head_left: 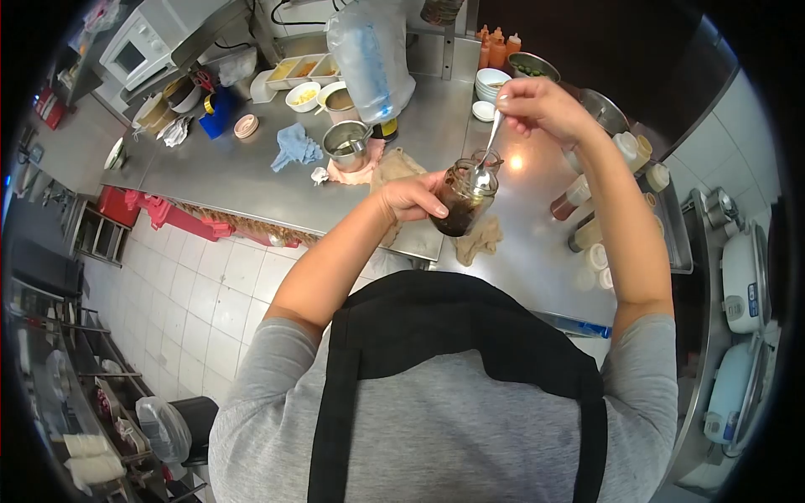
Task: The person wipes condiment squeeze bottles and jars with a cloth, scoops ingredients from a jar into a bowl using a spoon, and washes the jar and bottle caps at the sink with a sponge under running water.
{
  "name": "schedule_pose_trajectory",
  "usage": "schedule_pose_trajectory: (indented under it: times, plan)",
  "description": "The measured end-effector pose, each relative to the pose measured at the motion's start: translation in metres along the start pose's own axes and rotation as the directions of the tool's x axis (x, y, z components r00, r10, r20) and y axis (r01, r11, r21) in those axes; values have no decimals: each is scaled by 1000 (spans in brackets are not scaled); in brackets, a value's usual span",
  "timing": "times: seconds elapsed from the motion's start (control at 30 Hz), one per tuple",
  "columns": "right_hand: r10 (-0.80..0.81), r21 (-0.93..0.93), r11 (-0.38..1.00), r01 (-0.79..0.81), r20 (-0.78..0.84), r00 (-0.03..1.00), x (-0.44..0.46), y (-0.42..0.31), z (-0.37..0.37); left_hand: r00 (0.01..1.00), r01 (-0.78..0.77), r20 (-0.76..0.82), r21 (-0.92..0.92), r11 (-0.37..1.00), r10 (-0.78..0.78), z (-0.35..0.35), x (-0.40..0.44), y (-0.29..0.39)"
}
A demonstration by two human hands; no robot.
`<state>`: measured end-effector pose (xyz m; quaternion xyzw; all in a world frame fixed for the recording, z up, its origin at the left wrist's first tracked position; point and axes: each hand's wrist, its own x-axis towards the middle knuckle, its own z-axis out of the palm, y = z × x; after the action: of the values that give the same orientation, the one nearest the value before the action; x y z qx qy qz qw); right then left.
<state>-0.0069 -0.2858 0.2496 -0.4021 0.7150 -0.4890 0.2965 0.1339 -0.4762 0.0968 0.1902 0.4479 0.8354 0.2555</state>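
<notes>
Counter: brushed metal (228, 180), extending beneath and beyond both grips, with a white tiled floor (197, 285) to the left.
Left grip: hand (409, 198) closed around the jar, thumb across the near side.
Right grip: hand (549, 109) pinching the upper handle of the spoon between thumb and fingers, above and to the right of the left grip.
Jar: glass, dark contents (457, 208), tilted in the left grip.
Spoon: metal (492, 138), pointing down from the right grip, bowl at the jar's mouth; whether it touches the contents cannot be told.
Spoon work: judged to be stirring or scooping, with the jar steadied.
Handling: further movement of the spoon would call for a firm left grip and a level bowl clear of the rim.
Cloths: tan rag (480, 241) below the jar in view; blue cloth (296, 148) beyond the left grip, leftward.
Pot: metal (345, 142), beyond the left grip.
</notes>
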Motion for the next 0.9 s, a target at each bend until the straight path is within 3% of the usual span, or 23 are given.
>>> schedule_pose_trajectory:
  times: [0.1, 0.23, 0.3, 0.37, 0.43, 0.53, 0.63, 0.7, 0.9]
  plan:
    - [84, -59, 995, -75, 166, 983, -2, 7, 23, 996, 32, 90, -73, 997, -25, 1, 2, 2]
    - [-5, 5, 1000, 6, -35, 999, 3, -2, 9, 999, 33, 45, -96, 995, -29, 9, -4, 6]
    - [0, -47, 999, 0, -1, 1000, 0, 2, 17, 999, 34, 33, -90, 995, -31, 9, -3, 8]
    - [62, -117, 991, -59, 30, 998, -6, 1, 32, 994, -66, -85, 52, 996, 71, 10, 0, 6]
    - [31, -103, 994, -46, -146, 989, -8, 1, 25, 966, -95, -221, 177, 980, 134, 28, 1, 12]
    - [16, -1, 1000, -17, -362, 932, -7, 3, -1, 907, -166, -293, 415, 895, 304, 30, 11, 7]
    - [71, 73, 996, -50, -322, 944, -3, 14, -9, 826, -211, -325, 579, 787, 461, 30, 16, 4]
    - [123, 52, 992, -113, -278, 953, -2, 21, 0, 806, -238, -321, 595, 768, 498, 28, 18, 2]
    - [-2, -32, 999, -8, -291, 957, -5, 15, 1, 806, -228, -330, 593, 772, 491, 25, 16, -2]
